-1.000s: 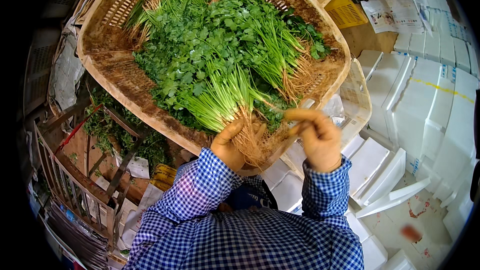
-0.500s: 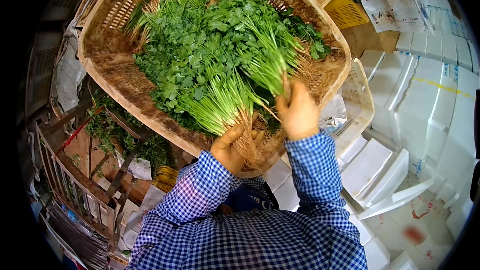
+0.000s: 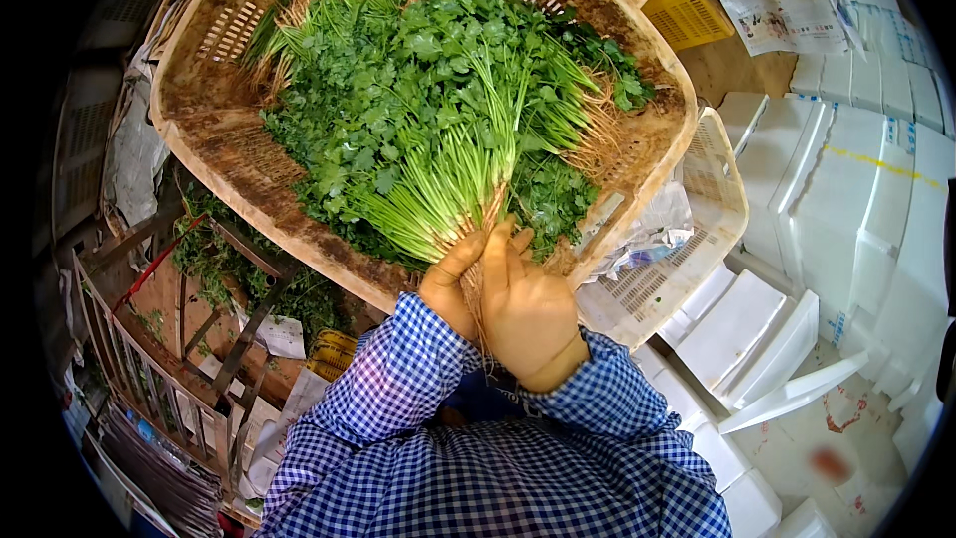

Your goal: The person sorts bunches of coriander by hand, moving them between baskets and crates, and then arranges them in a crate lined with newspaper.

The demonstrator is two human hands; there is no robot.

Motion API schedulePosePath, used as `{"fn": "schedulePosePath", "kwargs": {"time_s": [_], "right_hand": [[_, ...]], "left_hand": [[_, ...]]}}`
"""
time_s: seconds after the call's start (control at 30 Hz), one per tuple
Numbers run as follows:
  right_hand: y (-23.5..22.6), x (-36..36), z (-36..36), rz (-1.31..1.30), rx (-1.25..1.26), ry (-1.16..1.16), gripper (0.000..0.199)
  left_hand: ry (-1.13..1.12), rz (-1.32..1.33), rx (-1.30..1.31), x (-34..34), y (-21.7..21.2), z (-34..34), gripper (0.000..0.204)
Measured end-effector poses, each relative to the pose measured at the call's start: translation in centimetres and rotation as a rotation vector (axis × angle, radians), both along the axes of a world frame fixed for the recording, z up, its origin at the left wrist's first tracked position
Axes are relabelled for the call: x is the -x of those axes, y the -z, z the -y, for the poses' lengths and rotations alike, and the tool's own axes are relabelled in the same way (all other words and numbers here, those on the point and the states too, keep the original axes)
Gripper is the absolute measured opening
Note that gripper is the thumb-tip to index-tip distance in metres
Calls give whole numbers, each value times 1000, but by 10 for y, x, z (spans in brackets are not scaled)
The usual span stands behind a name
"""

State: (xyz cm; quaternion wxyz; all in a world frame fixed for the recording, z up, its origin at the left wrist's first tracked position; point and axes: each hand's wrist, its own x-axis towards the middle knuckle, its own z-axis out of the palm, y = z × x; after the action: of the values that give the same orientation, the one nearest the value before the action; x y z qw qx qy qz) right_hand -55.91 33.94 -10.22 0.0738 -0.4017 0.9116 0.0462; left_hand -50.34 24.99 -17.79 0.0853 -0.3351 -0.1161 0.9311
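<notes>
Two hands, the left hand (image 3: 450, 289) and the right hand (image 3: 536, 314), meet over the near corner of a stained plastic crate (image 3: 211, 144) heaped with leafy greens (image 3: 438, 45). The left fingers are curled around the root end of a bunch of green stems (image 3: 433, 204), its leaves pointing into the crate. The right fingers touch the same bunch (tips partly hidden; I cannot tell whether they pinch). White foam boxes (image 3: 737, 324) stand to the right.

Small dark print is borne by a paper sheet (image 3: 787, 18) at the upper right of the frame; blue lettering is seen on white foam boxes (image 3: 812, 164) at the right. None can be clearly read.
</notes>
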Motion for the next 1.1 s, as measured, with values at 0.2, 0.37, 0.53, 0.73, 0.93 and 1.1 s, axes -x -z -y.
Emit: {"fn": "schedulePosePath", "kwargs": {"time_s": [0.2, 0.37, 0.53, 0.73, 0.93, 1.1], "right_hand": [[-26, 29, -35, 599, 611, -12, 46], [22, 76, -36, 136, 537, 296, 51], [111, 158, 42, -41, 141, 386, 61], [153, 181, 42, 58, 92, 421, 64], [76, 145, 13, 383, 375, 397, 70], [91, 29, 35, 386, -222, 99, 73]], "left_hand": [[-161, -96, -155, -3, -3, 14, 35], [-261, -218, -131, 3, -9, 26, 37], [-283, -372, -315, -1, 2, 44, 61], [-444, -356, -386, -26, -17, 66, 76], [-342, -459, -377, -26, 11, 55, 79], [-326, -398, -207, -26, 10, 39, 66]]}}
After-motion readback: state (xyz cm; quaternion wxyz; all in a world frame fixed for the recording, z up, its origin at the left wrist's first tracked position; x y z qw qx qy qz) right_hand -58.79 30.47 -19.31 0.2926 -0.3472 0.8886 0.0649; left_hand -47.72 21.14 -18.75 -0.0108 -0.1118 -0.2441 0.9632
